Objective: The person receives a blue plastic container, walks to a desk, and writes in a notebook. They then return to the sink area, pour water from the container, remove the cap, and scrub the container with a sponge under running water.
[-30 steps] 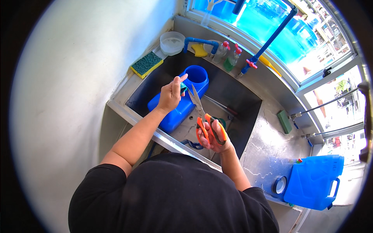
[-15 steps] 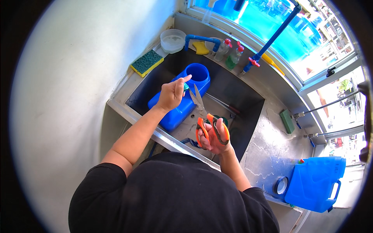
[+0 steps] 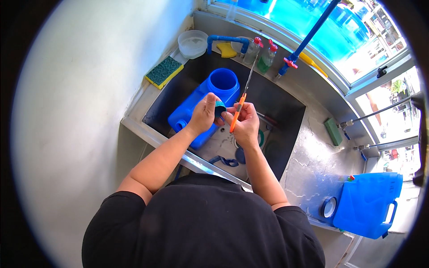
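My left hand (image 3: pixel 204 114) is closed on a small teal piece (image 3: pixel 219 107) with a textured edge, whose exact kind I cannot make out. In my right hand (image 3: pixel 247 126) are scissors (image 3: pixel 238 114) with orange handles, seen nearly edge-on, their blades pointing away from me toward the back of the sink. The right fingertips reach the teal piece, close beside the left fingers. Under and beyond my left hand, a blue plastic jug (image 3: pixel 190 108) lies in the dark sink (image 3: pixel 286 118), its wide mouth uncapped and facing away; a smaller opening shows near my left wrist.
A blue strap (image 3: pixel 223 161) lies in the sink. Around the rim stand a green-yellow sponge (image 3: pixel 164 72), a clear bowl (image 3: pixel 193 43), red-topped bottles (image 3: pixel 267 58) and a blue tap pipe (image 3: pixel 292 56). To the right are a green block (image 3: pixel 333 131), a round lid (image 3: pixel 329 207) and another blue jug (image 3: pixel 368 204).
My right hand has moved up and left to meet my left hand. The scissors have turned from spread blades to edge-on. My left hand has turned, showing more of the teal piece.
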`<state>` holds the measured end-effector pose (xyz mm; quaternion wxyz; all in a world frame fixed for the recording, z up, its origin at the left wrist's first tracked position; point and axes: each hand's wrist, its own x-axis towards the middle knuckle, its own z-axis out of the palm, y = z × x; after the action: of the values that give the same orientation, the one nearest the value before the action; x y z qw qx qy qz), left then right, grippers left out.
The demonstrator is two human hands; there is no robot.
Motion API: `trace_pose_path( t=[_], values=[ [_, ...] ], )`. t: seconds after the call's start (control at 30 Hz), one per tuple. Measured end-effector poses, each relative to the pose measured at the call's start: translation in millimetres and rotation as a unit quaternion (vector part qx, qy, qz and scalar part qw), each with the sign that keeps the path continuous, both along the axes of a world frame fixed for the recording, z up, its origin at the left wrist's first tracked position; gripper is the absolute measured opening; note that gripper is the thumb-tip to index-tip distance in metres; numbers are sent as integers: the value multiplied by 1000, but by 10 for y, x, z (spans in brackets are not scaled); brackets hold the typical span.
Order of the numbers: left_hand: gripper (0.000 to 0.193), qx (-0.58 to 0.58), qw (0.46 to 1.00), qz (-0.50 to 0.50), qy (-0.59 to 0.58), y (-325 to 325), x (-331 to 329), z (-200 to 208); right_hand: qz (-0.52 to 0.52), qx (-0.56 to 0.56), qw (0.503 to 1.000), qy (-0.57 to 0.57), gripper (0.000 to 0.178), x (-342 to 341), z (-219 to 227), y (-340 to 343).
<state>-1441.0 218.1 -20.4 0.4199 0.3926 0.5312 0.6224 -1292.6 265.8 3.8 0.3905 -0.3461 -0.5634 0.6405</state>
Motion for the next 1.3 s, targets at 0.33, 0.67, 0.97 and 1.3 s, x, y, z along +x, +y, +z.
trace_pose_path(
  t=[0.33,0.67,0.97,1.3],
  values=[
    [33,-54,953,-108,278,-120,-121,-45,3,94,963,-253,27,133,54,152],
    [18,-71,974,-68,203,-69,-31,-142,1,-148,987,-66,32,106,-405,345],
    [17,-62,987,44,-139,44,-169,-113,-21,4,924,-381,34,373,-1821,236],
    [30,-138,942,-125,280,-345,206,-409,432,94,643,-625,48,1236,-3136,343]
  ],
)
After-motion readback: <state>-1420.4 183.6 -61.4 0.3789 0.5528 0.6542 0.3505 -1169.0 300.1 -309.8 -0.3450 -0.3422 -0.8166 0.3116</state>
